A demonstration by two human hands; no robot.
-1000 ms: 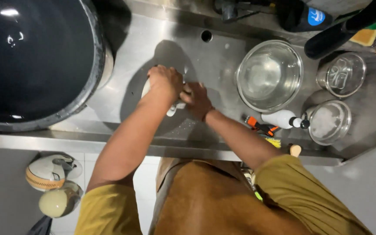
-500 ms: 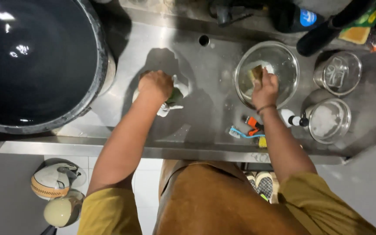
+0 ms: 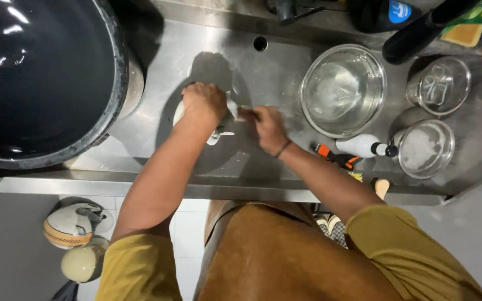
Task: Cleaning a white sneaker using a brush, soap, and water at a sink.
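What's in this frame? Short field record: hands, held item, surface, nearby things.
left hand: grips a white object, mostly hidden, kind unclear
right hand: fingertips at the same object
surface: wet steel counter
right of the hands: large glass bowl, two smaller glass bowls, white squeeze bottle
left: big dark basin

White item [image 3: 217,135], possibly cloth; black basin [image 3: 40,78]; orange-black brush [image 3: 336,158].

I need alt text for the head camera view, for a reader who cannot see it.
Seen from above, the left hand grips a white object on a steel counter while the right hand works against it. A glass bowl stands to the right, a large dark basin to the left.
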